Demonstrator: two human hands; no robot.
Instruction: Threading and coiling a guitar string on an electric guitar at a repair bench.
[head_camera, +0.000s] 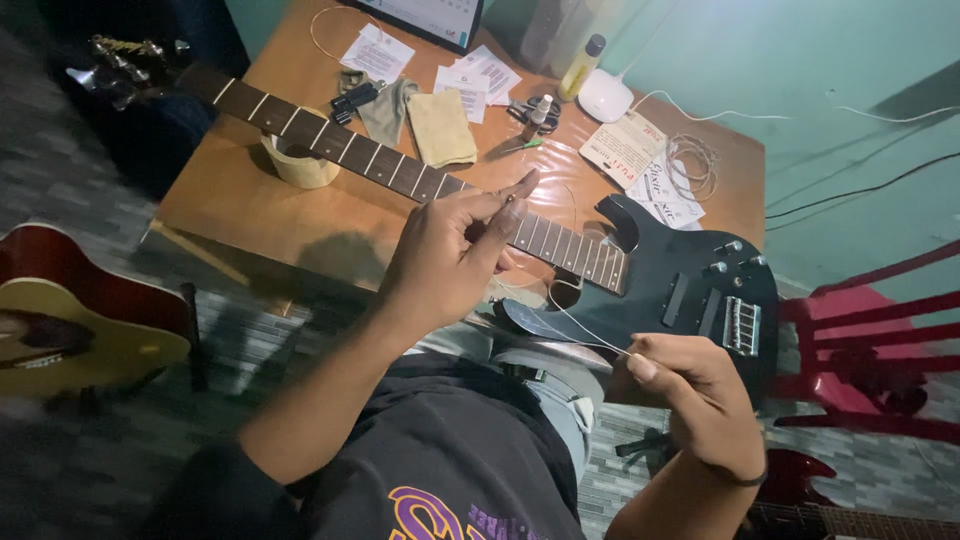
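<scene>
The person sits over a black electric guitar (690, 290) that lies across the lap and the wooden tabletop (250, 190), its neck (400, 170) propped on a roll of tape (298, 165). The left hand (450, 250) is closed, its fingertips pinched on one end of a thin guitar string (575, 322); the right hand (690, 385) is closed on the string lower down, near the body of the guitar.

I think the main danger is the string itself. It is thin and springy (one can hardly see it against the dark body), so if either pinch loosens, the free end may whip toward the face or the fingers. A sharp bend between the hands could kink it. The guitar also rests only partly on the tabletop; a strong pull might slide the neck off the roll.
</scene>
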